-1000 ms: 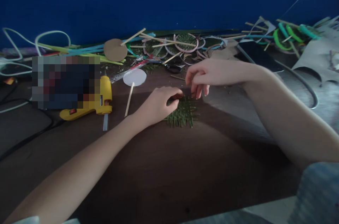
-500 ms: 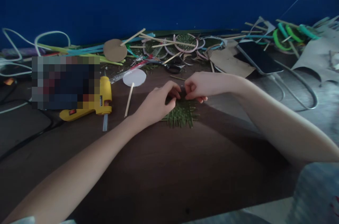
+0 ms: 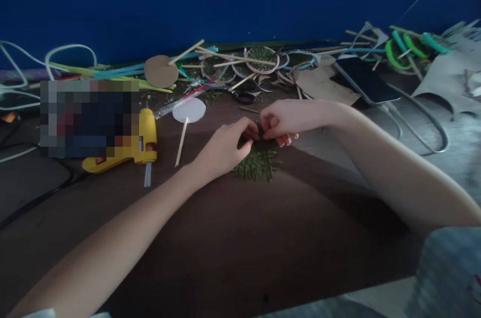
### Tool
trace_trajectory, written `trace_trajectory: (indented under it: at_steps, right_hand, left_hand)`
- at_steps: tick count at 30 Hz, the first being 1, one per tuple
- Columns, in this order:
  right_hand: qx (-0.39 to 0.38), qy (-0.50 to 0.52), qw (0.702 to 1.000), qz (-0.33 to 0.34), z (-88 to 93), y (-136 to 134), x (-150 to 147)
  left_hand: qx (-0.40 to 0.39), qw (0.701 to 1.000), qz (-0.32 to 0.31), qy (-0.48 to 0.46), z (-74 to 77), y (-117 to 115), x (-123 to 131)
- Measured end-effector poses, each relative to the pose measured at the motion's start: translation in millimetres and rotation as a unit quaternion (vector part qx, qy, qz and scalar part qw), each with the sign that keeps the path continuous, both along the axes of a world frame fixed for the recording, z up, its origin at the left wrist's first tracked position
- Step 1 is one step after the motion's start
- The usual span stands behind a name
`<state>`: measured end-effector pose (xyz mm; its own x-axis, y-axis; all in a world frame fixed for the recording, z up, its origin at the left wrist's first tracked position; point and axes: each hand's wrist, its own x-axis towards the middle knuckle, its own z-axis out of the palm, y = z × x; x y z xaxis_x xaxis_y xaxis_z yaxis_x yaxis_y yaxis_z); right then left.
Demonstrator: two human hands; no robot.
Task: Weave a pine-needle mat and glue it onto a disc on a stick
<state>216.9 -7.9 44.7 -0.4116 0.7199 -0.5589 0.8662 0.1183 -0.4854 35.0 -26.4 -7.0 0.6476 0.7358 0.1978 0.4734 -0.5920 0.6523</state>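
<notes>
A small woven mat of green leaf strips (image 3: 255, 167) lies on the dark table, its loose strip ends sticking out at the near and right edges. At its far edge, my left hand (image 3: 233, 145) is closed, thumb and fingers pinching there. Right beside those fingertips, my right hand (image 3: 277, 120) is closed too, thumb against forefinger on the same far edge, the other fingers curled below. The exact strip between the fingertips sits in shadow and is hidden by the hands.
To the left lies a yellow glue gun (image 3: 146, 137) beside a blurred-out patch. A white disc (image 3: 189, 109) with a wooden stick (image 3: 181, 142) is nearer. Scissors (image 3: 244, 96), woven rings (image 3: 263, 60) and cardboard (image 3: 326, 85) line the back. A phone (image 3: 366, 80) with its cable lies right.
Both hands stay at the mat's far edge, with small finger movements. My right hand's lower fingers show slightly more. The whole view has shifted a little.
</notes>
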Motion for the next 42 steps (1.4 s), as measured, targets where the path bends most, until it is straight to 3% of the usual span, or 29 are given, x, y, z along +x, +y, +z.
trace_trajectory:
  at_steps: [10,17,27,42]
  right_hand:
    - [0.066,0.084,0.994,-0.011,7.2,-6.2,-6.0]
    - [0.066,0.092,0.994,-0.009,9.1,-7.5,-7.6]
    - [0.113,-0.043,0.991,0.061,0.8,-5.1,3.7]
    - [0.113,-0.045,0.99,0.069,-8.9,-1.7,3.5]
  left_hand:
    - [0.035,0.999,0.0,0.019,-2.5,0.8,2.5]
    - [0.065,0.997,0.0,0.037,0.2,1.3,3.8]
    - [0.054,0.997,0.026,0.044,-0.7,0.1,3.0]
    - [0.036,0.999,0.028,0.027,-1.0,-0.7,3.4]
